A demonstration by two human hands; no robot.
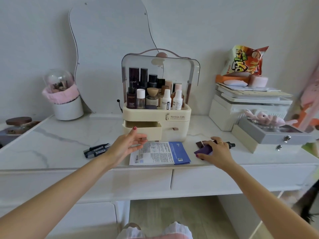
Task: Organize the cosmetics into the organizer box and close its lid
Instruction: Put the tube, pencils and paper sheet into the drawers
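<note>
A cream organizer box (174, 118) stands at the middle of the white table, its clear lid (193, 69) raised over several upright bottles. Its lower left drawer (148, 131) is pulled out and looks empty. My left hand (127, 145) hovers open just in front of that drawer. My right hand (214, 150) rests on a purple compact (203, 150), with brown sachets (201, 144) and a black tube (230, 144) under and behind it. A blue and white sheet-mask packet (160, 153) lies between my hands. Black pens (96, 150) lie to the left.
A wavy mirror (110, 54) leans on the wall behind. A pink-trimmed brush holder (65, 100) stands at the left, a jar (19, 125) beyond it. On the right are white boxes (241, 107), a snack bag (245, 61) and a grey case (274, 133).
</note>
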